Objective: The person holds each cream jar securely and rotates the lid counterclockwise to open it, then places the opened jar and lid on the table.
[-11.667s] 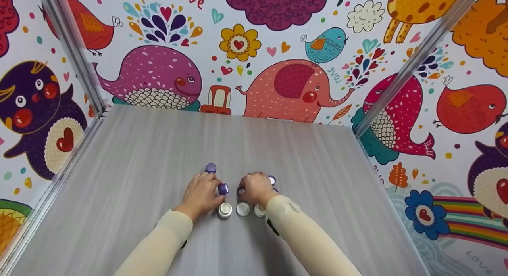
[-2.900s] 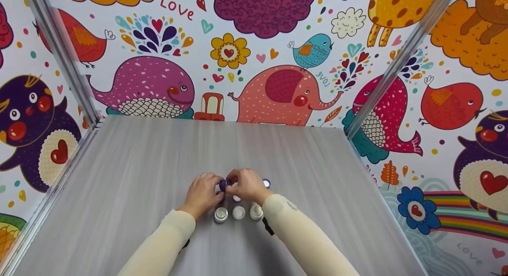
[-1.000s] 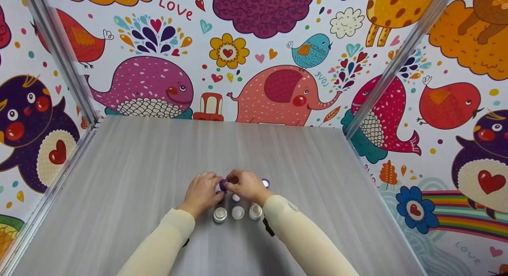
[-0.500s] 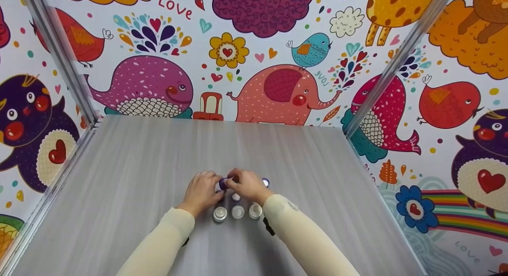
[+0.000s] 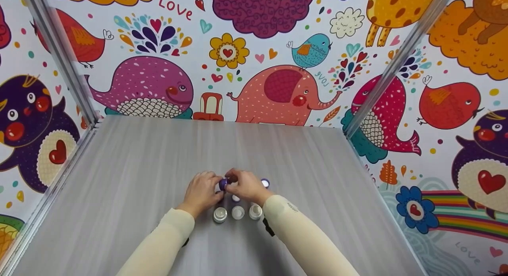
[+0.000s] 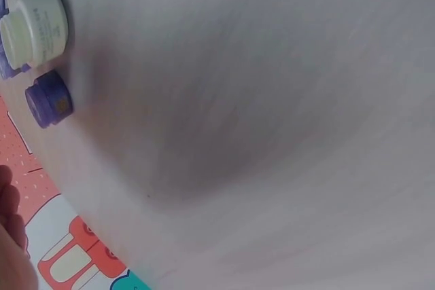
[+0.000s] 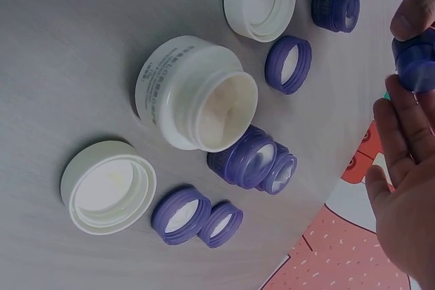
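Note:
In the head view my left hand (image 5: 201,190) pinches a small purple jar (image 5: 223,184) between thumb and fingers. From the other side, my right hand (image 5: 249,185) touches the same jar with thumb and fingertips. The right wrist view shows this purple jar (image 6: 49,98) no closer; there the held jar (image 7: 416,59) lies between a thumb and reaching fingers. An open white cream jar (image 7: 194,93) stands on the table, cream visible inside. Two open purple jars (image 7: 243,159) are behind it. Another small purple jar (image 7: 336,6) stands nearer the left hand.
Two white lids (image 7: 109,188) lie with their insides up, one either side of the white jar. Several purple ring-shaped lids (image 7: 181,215) lie beside them. A second white jar (image 5: 220,215) stands near my left wrist. Patterned walls (image 5: 254,89) bound the grey table (image 5: 166,149).
Since the oldest frame, my right hand has moved left to the jar in my left hand. A purple item beyond the left fingertips no longer shows. Recently, only slight finger motion.

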